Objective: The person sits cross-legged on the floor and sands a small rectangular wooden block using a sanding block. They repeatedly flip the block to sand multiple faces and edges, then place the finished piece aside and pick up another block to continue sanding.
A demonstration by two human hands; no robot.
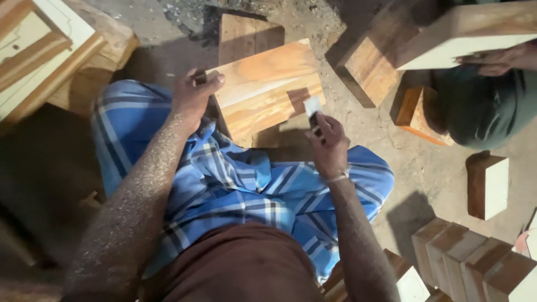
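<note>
Plank (268, 89) of reddish wood rests tilted on the dirt floor (386, 140) before the checked blue cloth (246, 179). Left hand (193, 95) clasps its near left corner; right hand (327, 145) is closed around a small pale scraper (312, 109) just off its right edge.

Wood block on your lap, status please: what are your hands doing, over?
Left hand gripping the wood block at its corner. Right hand holds a small pale scrap near the block's edge. Another person's hand on a separate board, clear of mine.
</note>
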